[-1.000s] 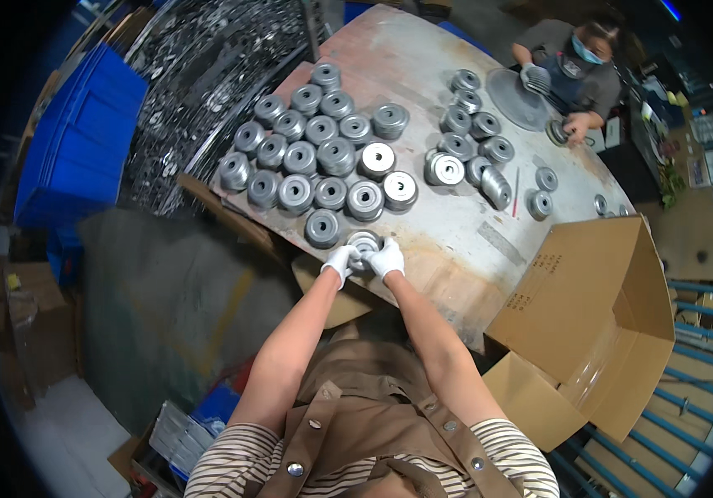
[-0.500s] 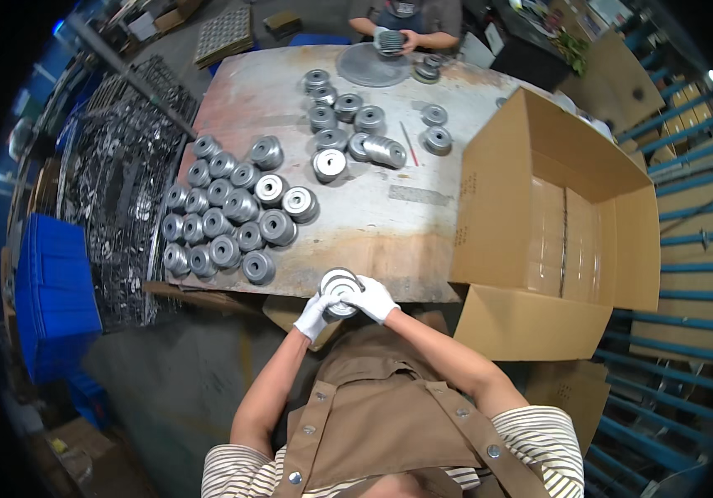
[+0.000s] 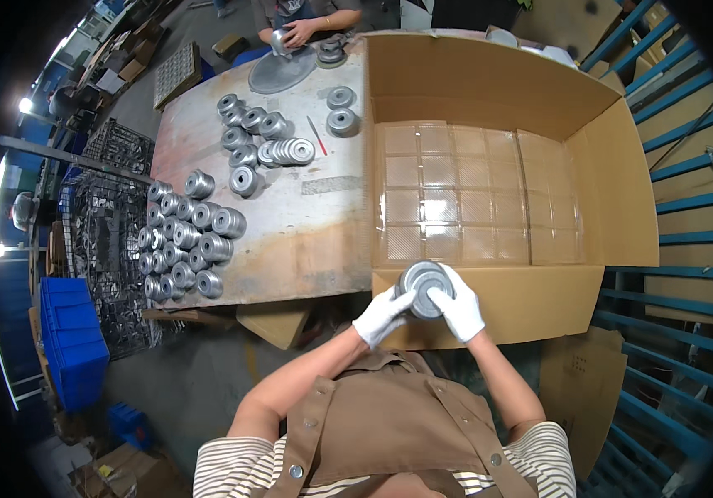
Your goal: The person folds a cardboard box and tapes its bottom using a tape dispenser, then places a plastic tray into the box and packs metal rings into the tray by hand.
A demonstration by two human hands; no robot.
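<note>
Both my hands wear white gloves and hold one round, grey, pulley-like metal part point(image 3: 426, 288) between them. From its left side my left hand point(image 3: 385, 314) grips the rim, thumb laid over the edge. My right hand point(image 3: 459, 307) clasps the right side with its thumb on the face. The part is just above the near flap of a large open cardboard box point(image 3: 506, 303). Inside the box lies a clear plastic tray point(image 3: 477, 187) with square compartments. Left of the box, many similar metal parts point(image 3: 182, 236) stand on the worktable, some in stacks.
The worn metal worktable point(image 3: 306, 249) reaches to the box's left wall. On it lie a red pencil-like stick point(image 3: 320, 141) and a round grey disc point(image 3: 277, 75). A person point(image 3: 298, 29) across the table holds another metal part. Blue rails point(image 3: 697, 203) run along the right.
My hands have carried the metal part from the table's near edge rightward to the box's front flap. My view has turned right, showing more of the box interior.
</note>
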